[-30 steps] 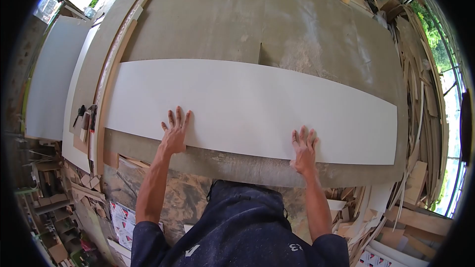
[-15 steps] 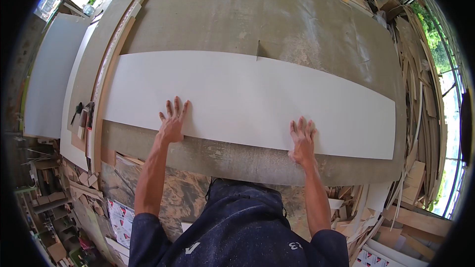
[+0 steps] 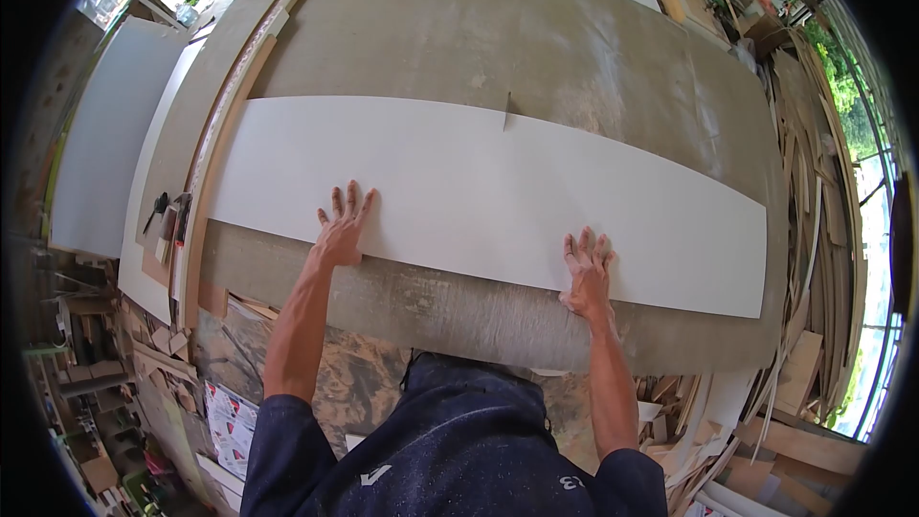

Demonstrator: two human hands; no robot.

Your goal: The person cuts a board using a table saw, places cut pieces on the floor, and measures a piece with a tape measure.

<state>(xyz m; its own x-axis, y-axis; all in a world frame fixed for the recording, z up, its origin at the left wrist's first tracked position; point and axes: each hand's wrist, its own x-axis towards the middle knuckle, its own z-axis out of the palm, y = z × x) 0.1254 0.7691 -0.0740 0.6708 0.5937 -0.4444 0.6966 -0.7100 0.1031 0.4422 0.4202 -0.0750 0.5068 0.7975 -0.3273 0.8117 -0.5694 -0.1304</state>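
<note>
A long white panel [image 3: 459,187] lies flat across the brown tabletop [image 3: 402,29]. My left hand [image 3: 345,228] rests on its near edge left of centre, fingers spread. Farther right, my right hand [image 3: 588,275] lies on the same near edge with its fingers apart. Neither hand grips anything. The panel's left end meets a wooden fence [image 3: 215,134]. At the panel's far edge a thin upright blade [image 3: 507,111] stands out of the table, now within the panel's outline.
Small tools [image 3: 168,218] lie beside the fence on the left. A large white board [image 3: 115,139] stands farther left. Wood strips [image 3: 814,230] are piled along the right side, and offcuts lie below the table's near edge.
The white panel has moved away from my body along the fence, with both hands on it. The blade, formerly beyond the far edge, now cuts into the panel.
</note>
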